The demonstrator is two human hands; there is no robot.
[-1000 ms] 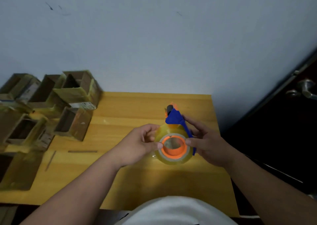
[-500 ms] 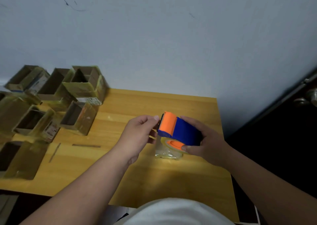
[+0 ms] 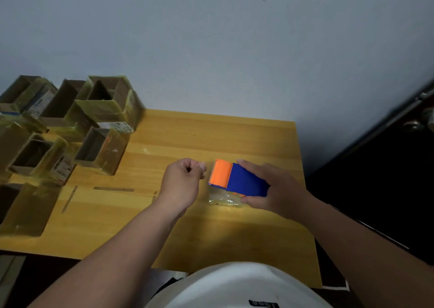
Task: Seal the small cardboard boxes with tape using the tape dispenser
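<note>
Since the earlier frame, the left hand has been drawn slightly away from the blue-and-orange plastic tape dispenser, fingers curled with the thumb against the forefinger; whether tape is pinched cannot be told. The dispenser is gripped by the right hand above the yellow wooden bench, well apart from the open small cardboard boxes at the left.

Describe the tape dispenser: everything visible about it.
The tape dispenser looks like plastic, with a blue body and an orange front section pointing left. A clear, yellowish tape roll shows beneath it. The right hand grips it from the right, fingers over the far edge and thumb on the near side. The left hand sits curled beside the orange end; contact is unclear.
</note>
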